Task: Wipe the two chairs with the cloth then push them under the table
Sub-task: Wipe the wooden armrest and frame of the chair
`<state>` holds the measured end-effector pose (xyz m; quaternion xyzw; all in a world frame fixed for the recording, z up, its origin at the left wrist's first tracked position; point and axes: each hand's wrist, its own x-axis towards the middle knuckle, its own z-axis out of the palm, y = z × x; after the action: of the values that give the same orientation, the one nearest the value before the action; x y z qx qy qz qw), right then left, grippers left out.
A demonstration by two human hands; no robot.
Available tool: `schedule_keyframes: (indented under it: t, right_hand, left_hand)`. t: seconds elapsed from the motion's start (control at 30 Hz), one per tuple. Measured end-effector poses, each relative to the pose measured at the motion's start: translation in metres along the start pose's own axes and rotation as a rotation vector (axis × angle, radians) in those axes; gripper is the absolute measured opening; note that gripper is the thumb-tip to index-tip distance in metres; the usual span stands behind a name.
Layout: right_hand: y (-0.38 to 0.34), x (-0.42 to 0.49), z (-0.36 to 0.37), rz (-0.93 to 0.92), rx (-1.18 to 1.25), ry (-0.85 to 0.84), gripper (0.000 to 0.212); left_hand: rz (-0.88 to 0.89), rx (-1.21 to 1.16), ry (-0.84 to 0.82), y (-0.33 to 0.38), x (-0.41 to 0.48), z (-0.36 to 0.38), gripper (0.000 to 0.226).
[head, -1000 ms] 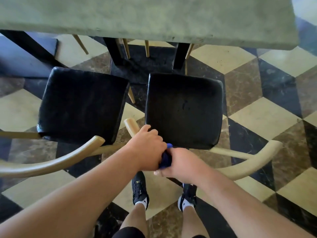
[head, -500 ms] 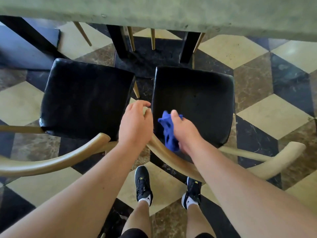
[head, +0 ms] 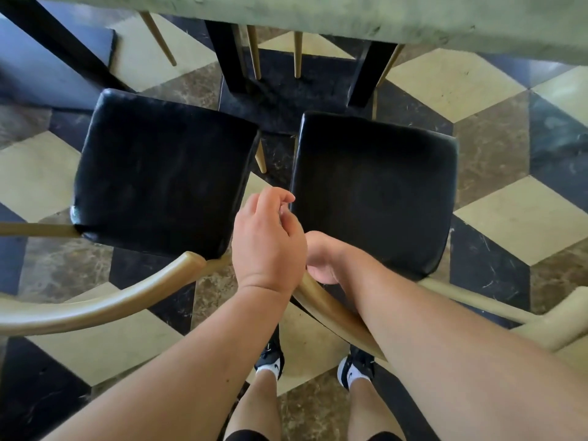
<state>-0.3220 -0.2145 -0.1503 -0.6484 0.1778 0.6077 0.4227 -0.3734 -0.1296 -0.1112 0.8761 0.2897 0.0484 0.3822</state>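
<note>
Checkered floor (head: pixel 445 81) under right chair (head: pixel 375 192). Beside its seat: left fingers (head: pixel 281 198) loose, right fingers (head: pixel 319 273) curled, cloth unseen, cannot tell if held. Might drop it from weak hold.

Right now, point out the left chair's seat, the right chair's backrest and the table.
left chair seat (head: pixel 162 173): head view, middle of the black cushion.
right chair backrest (head: pixel 324 308): head view, curved wooden rail below the right wrist.
table (head: pixel 413 17): head view, grey-green top near its front edge.

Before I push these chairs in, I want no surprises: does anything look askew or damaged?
The left chair sits turned at an angle to the table, while the right chair stands nearly square to it. No tear shows on either black seat, and nothing is spilled on the floor.
</note>
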Motion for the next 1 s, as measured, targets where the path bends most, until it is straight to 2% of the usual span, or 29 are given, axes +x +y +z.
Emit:
schedule_keyframes:
  t: [0.1, 0.17, 0.23, 0.37, 0.47, 0.53, 0.6, 0.7, 0.77, 0.83, 0.87, 0.9, 1.0]
  right_hand:
    - [-0.003, -0.036, -0.007, 0.042, 0.115, -0.030, 0.036]
    - [-0.004, -0.061, -0.011, 0.003, 0.189, -0.100, 0.037]
    - [-0.002, -0.074, -0.019, -0.093, 0.241, -0.140, 0.043]
    - [0.002, -0.089, -0.015, -0.121, 0.327, -0.131, 0.046]
    - [0.006, -0.099, -0.018, -0.249, 0.038, 0.011, 0.047]
    - [0.012, -0.117, -0.025, -0.425, -0.249, 0.090, 0.045]
    - [0.026, -0.142, -0.028, -0.518, -0.499, 0.127, 0.043]
    - [0.070, -0.177, -0.030, -0.533, -0.570, 0.190, 0.048]
    - [0.093, -0.192, -0.036, -0.569, -0.772, 0.322, 0.054]
    - [0.112, -0.197, -0.047, -0.657, -1.022, 0.449, 0.038]
    - [0.119, -0.199, -0.051, -0.684, -1.071, 0.478, 0.028]
    - [0.124, -0.199, -0.055, -0.713, -1.080, 0.489, 0.031]
    - [0.135, -0.191, -0.060, -0.717, -1.005, 0.463, 0.075]
  left_hand:
    - [-0.018, -0.012, -0.006, 0.004, 0.000, -0.002, 0.040]
    - [-0.015, 0.002, -0.021, 0.006, -0.002, -0.002, 0.044]
    - [-0.016, 0.015, -0.032, 0.007, -0.004, -0.003, 0.040]
    - [-0.037, 0.038, -0.045, 0.010, -0.004, -0.005, 0.027]
    - [-0.042, 0.068, -0.045, 0.010, -0.004, -0.005, 0.023]
    - [-0.049, 0.079, -0.037, 0.009, -0.002, -0.005, 0.020]
    - [-0.054, 0.089, -0.019, 0.009, 0.000, -0.004, 0.021]
    - [-0.055, 0.101, 0.001, 0.008, 0.000, -0.003, 0.022]
    - [-0.056, 0.109, 0.008, 0.008, -0.001, -0.003, 0.020]
    - [-0.055, 0.117, 0.008, 0.006, -0.001, -0.002, 0.019]
    - [-0.052, 0.122, 0.007, 0.006, -0.001, -0.002, 0.019]
    - [-0.050, 0.127, 0.006, 0.005, -0.001, -0.001, 0.018]
    - [-0.052, 0.139, 0.013, 0.005, -0.002, -0.001, 0.016]
